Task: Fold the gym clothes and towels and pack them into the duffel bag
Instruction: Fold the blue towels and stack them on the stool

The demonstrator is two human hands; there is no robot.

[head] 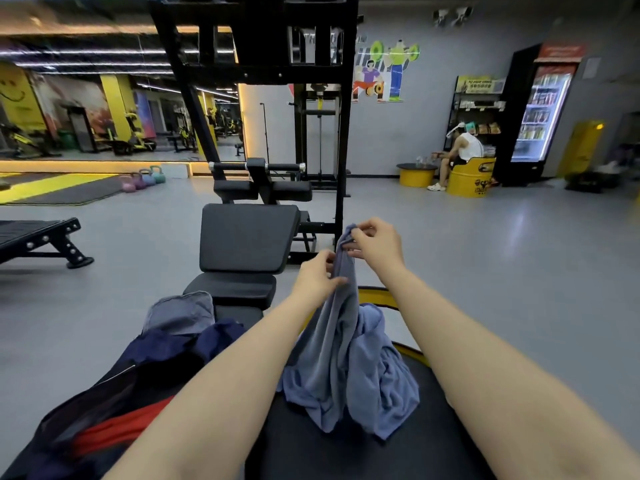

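A blue-grey towel (pixel 349 368) hangs bunched in front of me, its lower folds heaped on a round black seat with a yellow rim (pixel 412 351). My right hand (pixel 377 244) pinches the towel's top end, raised highest. My left hand (pixel 317 280) pinches the cloth just below and to the left. An open dark navy duffel bag (pixel 114 382) lies at the lower left on the bench, with red clothing (pixel 117 431) and dark blue cloth (pixel 218 336) inside and its grey flap (pixel 181 313) turned up.
A black padded bench and machine frame (pixel 247 237) stand straight ahead. A flat bench (pixel 38 237) is at the left, kettlebells (pixel 143 178) beyond it. A person sits on a yellow drum (pixel 471 174) at the far right, by a drinks fridge (pixel 540 112). Grey floor lies around.
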